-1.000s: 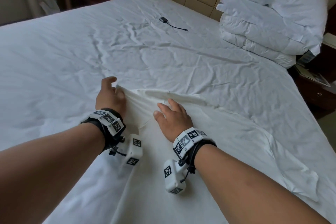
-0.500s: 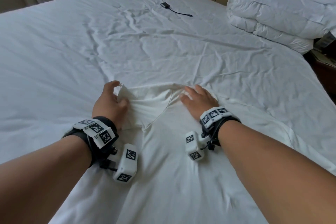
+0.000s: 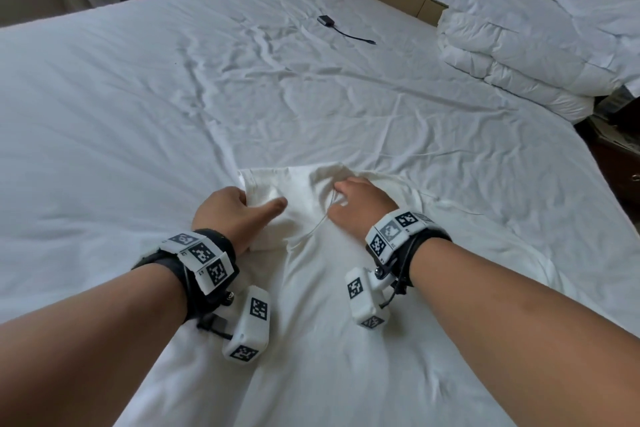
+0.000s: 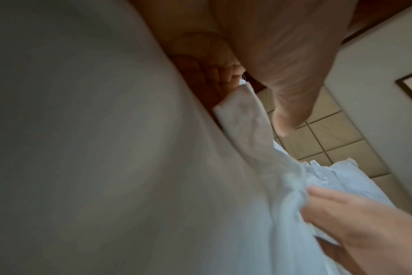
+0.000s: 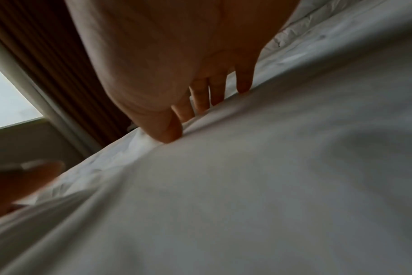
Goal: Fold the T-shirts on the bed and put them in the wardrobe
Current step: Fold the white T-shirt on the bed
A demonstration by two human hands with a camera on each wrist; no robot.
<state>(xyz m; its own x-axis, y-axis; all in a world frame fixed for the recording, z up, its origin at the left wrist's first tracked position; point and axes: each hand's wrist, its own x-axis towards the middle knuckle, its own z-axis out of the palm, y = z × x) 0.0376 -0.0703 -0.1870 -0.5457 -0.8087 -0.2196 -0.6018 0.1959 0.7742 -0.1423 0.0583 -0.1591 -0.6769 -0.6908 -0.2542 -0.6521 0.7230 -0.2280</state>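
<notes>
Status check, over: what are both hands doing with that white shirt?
Left hand grips T-shirt edge. Right hand presses it flat on bed. Black cable beyond, clear.

Soft, even daylight fills the head view; the bed sheet point(image 3: 311, 97) is sharp at its centre and bows toward the edges. Both wrist views are dim and smeared. In the right wrist view, a bright window point(image 5: 5, 104) glows far left of the sheet.
</notes>
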